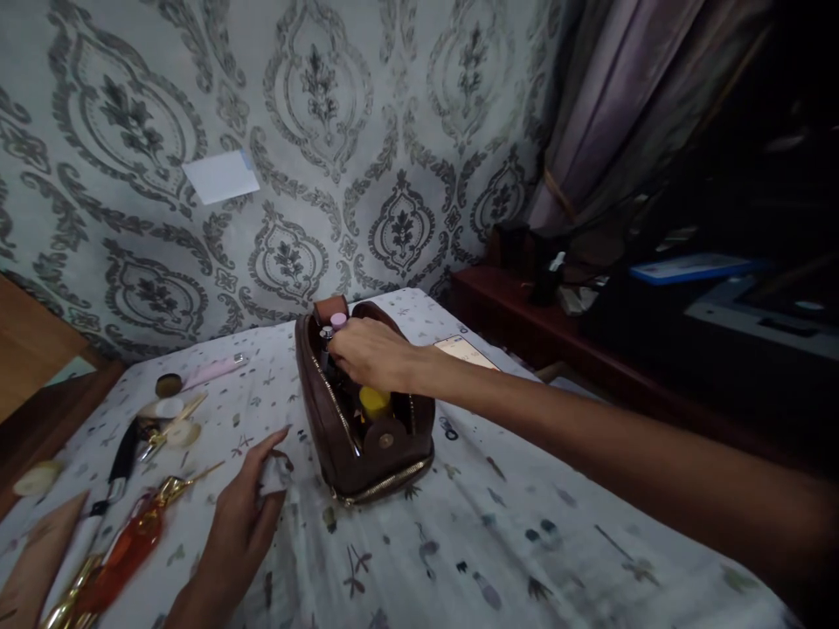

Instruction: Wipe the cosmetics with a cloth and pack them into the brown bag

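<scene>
An open brown leather toiletry bag (315, 437) stands on the patterned sheet, its zipped sides spread apart. My right hand (370, 351) reaches over it, fingers bent down and closed inside the mouth; the bag and the hand itself hide the fingertips. Right by those fingers are a pink cap (338, 321) and a small silver-topped bottle (326, 335). A yellow lid (375, 403) shows below my wrist inside the bag. To the bag's left, my left hand (246, 507) hovers low over the sheet, thumb and fingers apart, holding nothing I can make out.
Scattered at left lie an orange bottle with gold fittings (135, 542), a black-handled item (123, 454), a pink tube (213, 371), a dark round lid (169, 385) and a beige flat packet (39, 559). A lit phone (465, 351) lies behind my right forearm. A dark red ledge (491, 293) borders the right.
</scene>
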Available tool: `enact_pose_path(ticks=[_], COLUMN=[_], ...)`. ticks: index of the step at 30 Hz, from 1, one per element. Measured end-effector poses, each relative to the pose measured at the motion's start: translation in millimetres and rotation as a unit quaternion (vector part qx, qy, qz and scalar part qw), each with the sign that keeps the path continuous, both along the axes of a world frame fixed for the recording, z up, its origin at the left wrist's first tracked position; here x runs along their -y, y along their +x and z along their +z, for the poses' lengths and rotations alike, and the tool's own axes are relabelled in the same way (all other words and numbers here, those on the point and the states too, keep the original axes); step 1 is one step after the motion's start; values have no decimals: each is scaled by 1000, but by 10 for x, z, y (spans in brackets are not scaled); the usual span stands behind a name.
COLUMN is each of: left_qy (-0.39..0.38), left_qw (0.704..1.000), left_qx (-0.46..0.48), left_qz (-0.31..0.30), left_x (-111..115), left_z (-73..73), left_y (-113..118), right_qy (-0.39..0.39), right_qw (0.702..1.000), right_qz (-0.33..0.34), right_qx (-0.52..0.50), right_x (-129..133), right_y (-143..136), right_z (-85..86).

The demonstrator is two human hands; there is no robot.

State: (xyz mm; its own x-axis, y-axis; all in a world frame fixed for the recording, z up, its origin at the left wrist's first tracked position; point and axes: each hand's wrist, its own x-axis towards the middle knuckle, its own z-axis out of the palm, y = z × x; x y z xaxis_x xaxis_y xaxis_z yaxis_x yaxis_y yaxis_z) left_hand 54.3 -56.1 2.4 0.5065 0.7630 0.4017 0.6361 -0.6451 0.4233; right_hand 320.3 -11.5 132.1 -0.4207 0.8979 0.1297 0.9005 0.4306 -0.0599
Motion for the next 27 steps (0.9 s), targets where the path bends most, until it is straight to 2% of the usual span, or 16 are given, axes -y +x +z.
enact_pose_path(ticks=[3,8,17,27], left_qy=[-17,-45,-46,-66], left_qw=[1000,998,999,998], left_qx=[12,24,1,-2], left_qz=[22,49,17,10], left_x=[-25,-59,-103,-98], left_z=[-51,-81,-145,-125], left_y=[-28,-69,-89,-55], right_qy=[-36,-59,-52,-25], right_qw=[999,998,998,999], right_qz=[2,18,30,39], right_qx=[19,15,-10,-12], right_x=[-177,-322,-454,-503], right_y=[-35,3,25,81], right_z=[-39,-35,-58,-112])
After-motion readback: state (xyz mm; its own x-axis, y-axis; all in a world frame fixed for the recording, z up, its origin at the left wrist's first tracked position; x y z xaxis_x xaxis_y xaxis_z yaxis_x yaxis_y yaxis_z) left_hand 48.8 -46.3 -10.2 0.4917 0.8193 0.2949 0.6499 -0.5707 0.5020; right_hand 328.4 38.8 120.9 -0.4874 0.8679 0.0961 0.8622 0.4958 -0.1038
